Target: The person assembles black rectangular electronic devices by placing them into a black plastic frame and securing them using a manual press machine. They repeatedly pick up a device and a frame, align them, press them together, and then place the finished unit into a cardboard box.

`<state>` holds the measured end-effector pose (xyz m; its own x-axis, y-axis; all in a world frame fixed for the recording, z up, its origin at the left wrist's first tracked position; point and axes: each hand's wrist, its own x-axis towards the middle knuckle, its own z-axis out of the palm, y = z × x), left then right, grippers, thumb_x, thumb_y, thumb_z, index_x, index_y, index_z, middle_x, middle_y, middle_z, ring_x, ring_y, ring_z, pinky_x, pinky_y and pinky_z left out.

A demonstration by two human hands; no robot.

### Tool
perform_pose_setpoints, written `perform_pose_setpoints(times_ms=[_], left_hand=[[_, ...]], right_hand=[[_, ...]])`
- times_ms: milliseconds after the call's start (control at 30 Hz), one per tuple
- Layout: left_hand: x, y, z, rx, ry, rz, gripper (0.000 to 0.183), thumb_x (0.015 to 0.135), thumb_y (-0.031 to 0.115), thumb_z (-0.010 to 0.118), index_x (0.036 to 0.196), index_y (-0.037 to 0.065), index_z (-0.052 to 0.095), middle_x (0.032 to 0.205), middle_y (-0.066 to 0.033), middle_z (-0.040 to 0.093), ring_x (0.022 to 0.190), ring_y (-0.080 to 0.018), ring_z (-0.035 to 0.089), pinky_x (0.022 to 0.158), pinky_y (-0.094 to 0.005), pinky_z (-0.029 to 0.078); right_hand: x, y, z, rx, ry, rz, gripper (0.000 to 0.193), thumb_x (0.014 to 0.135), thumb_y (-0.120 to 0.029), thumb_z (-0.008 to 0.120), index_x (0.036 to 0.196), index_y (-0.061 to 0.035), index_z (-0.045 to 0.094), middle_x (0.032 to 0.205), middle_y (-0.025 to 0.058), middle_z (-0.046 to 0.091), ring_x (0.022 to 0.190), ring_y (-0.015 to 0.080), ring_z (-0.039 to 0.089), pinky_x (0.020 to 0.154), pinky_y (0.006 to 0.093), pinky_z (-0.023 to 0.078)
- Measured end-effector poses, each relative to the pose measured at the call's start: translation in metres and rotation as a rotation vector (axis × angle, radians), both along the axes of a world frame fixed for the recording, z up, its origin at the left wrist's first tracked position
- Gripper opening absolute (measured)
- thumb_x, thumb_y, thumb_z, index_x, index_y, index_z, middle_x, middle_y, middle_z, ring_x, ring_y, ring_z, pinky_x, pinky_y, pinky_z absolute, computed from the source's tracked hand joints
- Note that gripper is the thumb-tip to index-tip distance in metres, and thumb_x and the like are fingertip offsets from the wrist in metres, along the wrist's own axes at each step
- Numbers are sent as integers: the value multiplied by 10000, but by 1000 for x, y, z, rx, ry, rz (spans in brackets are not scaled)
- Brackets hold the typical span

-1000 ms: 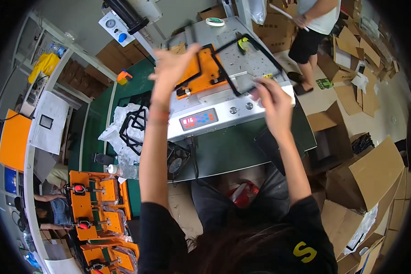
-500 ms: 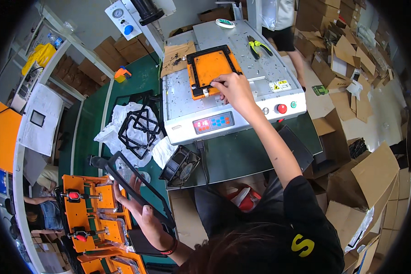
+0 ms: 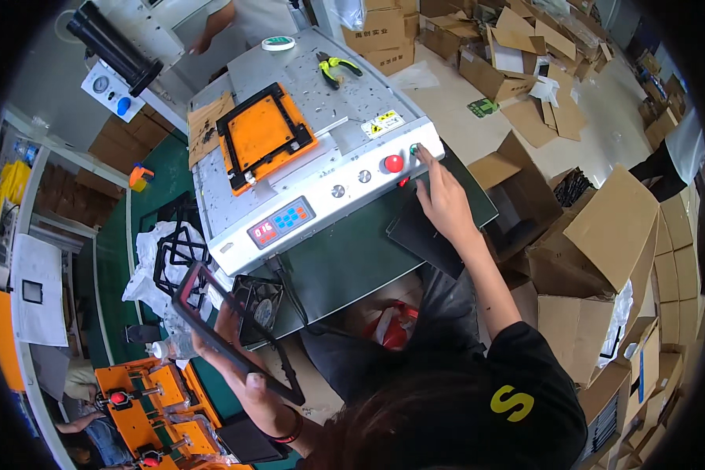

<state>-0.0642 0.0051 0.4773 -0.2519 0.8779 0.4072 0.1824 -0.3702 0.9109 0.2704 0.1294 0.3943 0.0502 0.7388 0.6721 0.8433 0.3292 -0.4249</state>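
In my left hand, at the lower left, is a black rectangular frame, held tilted with the fingers around one of its long sides. My right hand reaches to the machine's front panel with its fingers stretched out. Its fingertips are at the green button, beside a red mushroom button. On the machine's grey bed lies an orange fixture plate with another black frame seated on it. A control panel with a lit red display is at the front left of the machine.
Yellow-handled pliers and a tape roll lie on the bed. Several black frames rest on white plastic at left. A small fan stands by the table edge. Orange clamp fixtures are lower left; open cartons fill the right.
My right hand has left the frame on the orange fixture and moved right to the green button. The left hand still holds its frame. The view has swung to the right.
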Motion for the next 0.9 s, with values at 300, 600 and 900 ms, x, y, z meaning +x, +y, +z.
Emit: perform_pose_setpoints(times_ms=[300,600,900], left_hand=[[70,16,2,-171,70,-244,1033,636,343,774,1382,44,124,1298,-202,388,1202,-308,384,1047,-424,249],[86,-14,3,-392,50,-424,1068,636,372,803,1386,20,130,1280,-203,376,1194,-280,429,1008,-416,348],[101,-37,-136,-589,-1612,-1597,1371,537,866,538,1430,-60,62,1421,-301,264,1277,-513,296,1080,-620,90]], right_hand=[[-7,-9,38,-189,319,162,815,787,-212,684,1426,-27,213,1239,164,534,1171,320,483,976,414,374],[-93,-50,42,-685,1558,1328,1272,557,-549,761,1480,-163,-26,1367,349,316,1228,457,410,1070,509,261],[-129,-71,-51,-636,1293,1628,939,738,-541,580,1365,93,284,1317,240,451,1189,320,491,1058,395,315]])
